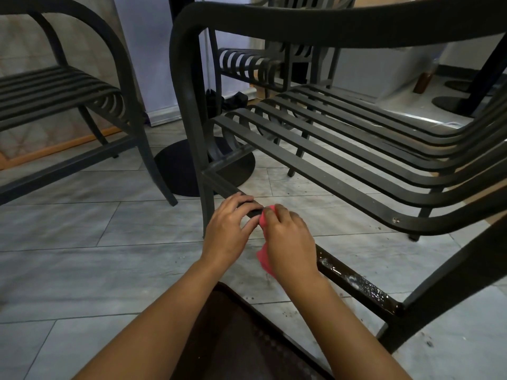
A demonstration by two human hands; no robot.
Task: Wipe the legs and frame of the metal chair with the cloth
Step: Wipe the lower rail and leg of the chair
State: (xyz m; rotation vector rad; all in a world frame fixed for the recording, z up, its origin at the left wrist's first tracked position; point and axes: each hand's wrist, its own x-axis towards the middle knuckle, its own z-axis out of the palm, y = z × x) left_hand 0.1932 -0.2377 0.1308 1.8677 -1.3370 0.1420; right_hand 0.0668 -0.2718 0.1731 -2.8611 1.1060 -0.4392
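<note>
Both forearms reach in from the bottom edge to the low crossbar (pixel 356 283) of the metal chair (pixel 329 149). Right hand (pixel 290 242) has its fingers curled round a pink cloth (pixel 264 259), pressing it to the bar. Left hand (pixel 227 229) grips the bare bar just beside it, fingers wrapped over the top. Nearer the right leg, the bar shines wet with white specks. Grey floor tiles (pixel 82 242) lie beneath; a second chair (pixel 68 100) stands left, a round table base (pixel 175 171) between them.

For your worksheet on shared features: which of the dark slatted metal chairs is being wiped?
The nearest dark slatted metal chair; both hands and the pink cloth are on its low crossbar.
</note>
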